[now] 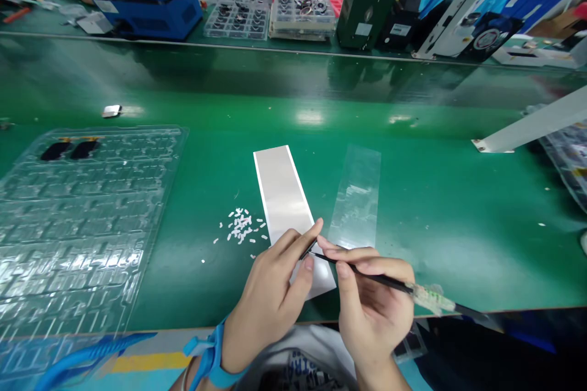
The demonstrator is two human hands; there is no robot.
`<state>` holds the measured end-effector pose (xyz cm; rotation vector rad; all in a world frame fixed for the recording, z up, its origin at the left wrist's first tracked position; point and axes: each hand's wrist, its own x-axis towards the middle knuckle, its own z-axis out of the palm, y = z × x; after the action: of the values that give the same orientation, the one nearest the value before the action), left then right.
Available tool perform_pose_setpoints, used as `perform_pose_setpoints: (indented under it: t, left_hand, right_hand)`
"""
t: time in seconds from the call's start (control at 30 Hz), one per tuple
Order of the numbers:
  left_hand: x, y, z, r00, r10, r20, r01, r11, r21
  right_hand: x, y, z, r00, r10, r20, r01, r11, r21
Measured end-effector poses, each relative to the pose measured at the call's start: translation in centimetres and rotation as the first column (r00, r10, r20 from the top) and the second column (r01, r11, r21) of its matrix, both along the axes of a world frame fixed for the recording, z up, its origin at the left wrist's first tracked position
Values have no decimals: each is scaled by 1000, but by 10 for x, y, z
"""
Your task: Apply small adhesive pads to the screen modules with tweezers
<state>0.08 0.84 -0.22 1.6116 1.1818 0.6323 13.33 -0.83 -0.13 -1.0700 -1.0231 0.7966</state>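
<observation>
My left hand, with a blue strap at its wrist, pinches a small thin dark piece between thumb and fingers; its exact kind is too small to tell. In my right hand are black tweezers with clear tape wrapped round the shaft. Their tip meets the dark piece. Beneath both hands lies a silver-grey sheet with white edges. A clear plastic strip rests just right of it. To its left, many tiny white pieces are scattered in a loose pile.
A clear moulded tray holding two black parts covers the left of the green bench. A white metal brace slants down at the right. On the raised shelf stand a blue machine, part trays and a green box.
</observation>
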Motion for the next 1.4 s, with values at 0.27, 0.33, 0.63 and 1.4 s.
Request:
perform_pose_setpoints:
  t: [0.27, 0.33, 0.63, 1.4]
  left_hand:
    - [0, 0, 1, 1000, -2, 12, 2, 1000, -7]
    - [0, 0, 2, 1000, -3, 10, 3, 1000, -13]
    - [0, 1, 0, 999, -2, -39, 3, 1000, 29]
    - [-2, -4, 1, 922, 213, 322, -99, 937, -336]
  right_hand:
    - [1, -1, -2, 1000, 15, -18, -15, 1000, -6]
    - [1, -1, -2, 999, 4, -33, -4, 1000, -14]
    - [2, 0, 3, 996, -2, -92, -1, 999, -38]
    - [17, 4, -2, 1000, 6, 3, -6, 994, -105]
